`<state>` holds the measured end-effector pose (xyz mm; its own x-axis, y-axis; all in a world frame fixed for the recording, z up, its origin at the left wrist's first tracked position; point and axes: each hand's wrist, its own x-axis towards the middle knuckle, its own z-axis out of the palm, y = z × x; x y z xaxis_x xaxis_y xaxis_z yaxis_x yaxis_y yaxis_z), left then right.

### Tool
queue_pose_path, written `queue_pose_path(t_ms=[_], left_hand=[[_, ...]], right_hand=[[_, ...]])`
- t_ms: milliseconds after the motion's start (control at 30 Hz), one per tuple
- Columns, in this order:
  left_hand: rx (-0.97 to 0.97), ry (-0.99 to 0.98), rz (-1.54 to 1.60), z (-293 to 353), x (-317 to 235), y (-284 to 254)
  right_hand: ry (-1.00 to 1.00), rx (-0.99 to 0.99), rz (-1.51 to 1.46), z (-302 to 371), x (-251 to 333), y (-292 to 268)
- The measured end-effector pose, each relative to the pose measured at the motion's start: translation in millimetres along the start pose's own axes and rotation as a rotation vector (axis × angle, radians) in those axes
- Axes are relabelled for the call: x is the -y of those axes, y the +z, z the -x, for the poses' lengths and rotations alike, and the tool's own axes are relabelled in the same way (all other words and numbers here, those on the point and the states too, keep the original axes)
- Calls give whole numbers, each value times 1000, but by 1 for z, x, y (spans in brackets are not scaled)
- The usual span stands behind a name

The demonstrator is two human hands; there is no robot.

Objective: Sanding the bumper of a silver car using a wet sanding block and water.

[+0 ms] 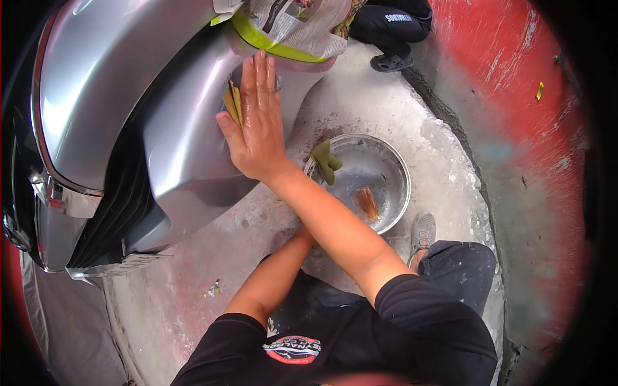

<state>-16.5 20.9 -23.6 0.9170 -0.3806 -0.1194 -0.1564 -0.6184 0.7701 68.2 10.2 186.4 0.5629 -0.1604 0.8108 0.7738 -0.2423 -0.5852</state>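
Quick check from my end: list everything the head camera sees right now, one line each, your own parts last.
Bumper: one, silver, upper left, with a black grille below.
Masking paper: one sheet, newsprint edged with yellow-green tape, top of bumper.
Sandpaper: one folded piece, tan, under the right hand on the bumper.
Basin: one, metal, on the concrete right of centre, water inside.
Rag: one, olive, over the basin's left rim.
Brown piece: one, lying in the basin.
Floor: grey concrete, red paint at right.
Other person: one, dark clothes, sandal, top edge.
Shoe: one, grey, own foot.
Right hand: flat on the sandpaper.
Left hand: hidden behind the right forearm.
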Motion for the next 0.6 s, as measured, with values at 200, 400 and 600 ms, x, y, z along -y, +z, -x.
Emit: queue_pose_path(t_ms=[200,400,600], left_hand=[[13,-74,-506,-12,-27,1],[29,-125,-184,-6,-22,1],[12,-66,-520,-6,-19,1]], right_hand=[[-108,136,10,62,20,-5],[-9,3,-55,20,-19,-7],[5,77,-58,73,-15,-5]])
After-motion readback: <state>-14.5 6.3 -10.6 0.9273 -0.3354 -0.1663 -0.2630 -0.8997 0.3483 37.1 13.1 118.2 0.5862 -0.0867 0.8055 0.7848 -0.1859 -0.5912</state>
